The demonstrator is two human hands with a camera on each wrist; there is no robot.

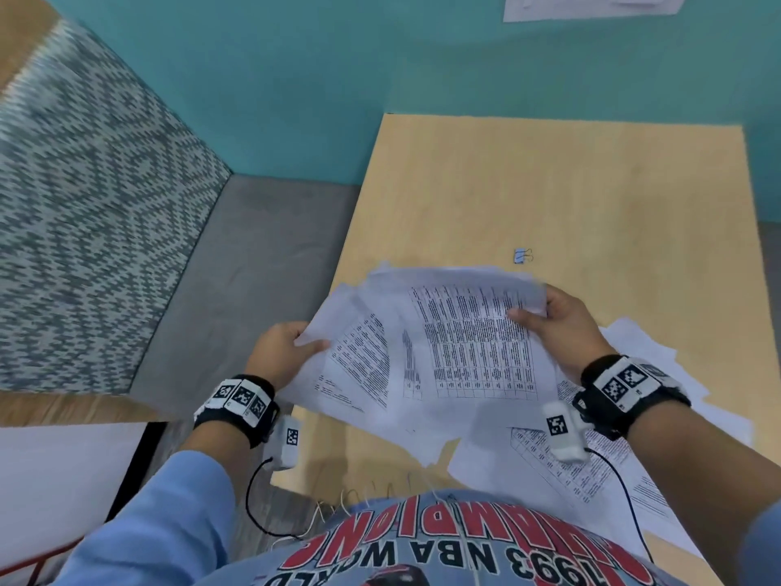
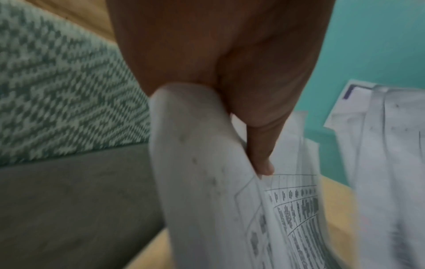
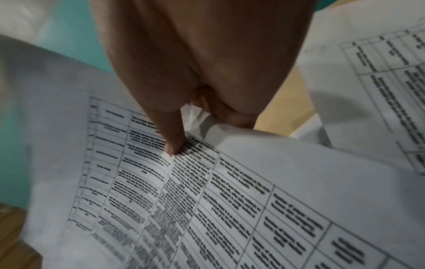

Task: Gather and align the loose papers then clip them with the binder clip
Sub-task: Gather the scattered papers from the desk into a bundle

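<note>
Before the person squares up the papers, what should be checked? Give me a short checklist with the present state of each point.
1. Left hand holds the held sheets: ok.
2. Right hand has a grip on them: ok.
3. Held sheets aligned: not ok, fanned out.
4. All papers gathered: not ok, loose sheets lie on the table.
5. Binder clip free on the table: ok.

A fanned, uneven bundle of white papers [image 1: 443, 344] printed with tables is lifted above the desk [image 1: 591, 196]. More printed sheets [image 1: 591, 463] lie loose and overlapping at its near right. A small binder clip [image 1: 522, 255] lies flat just beyond the bundle.
</note>
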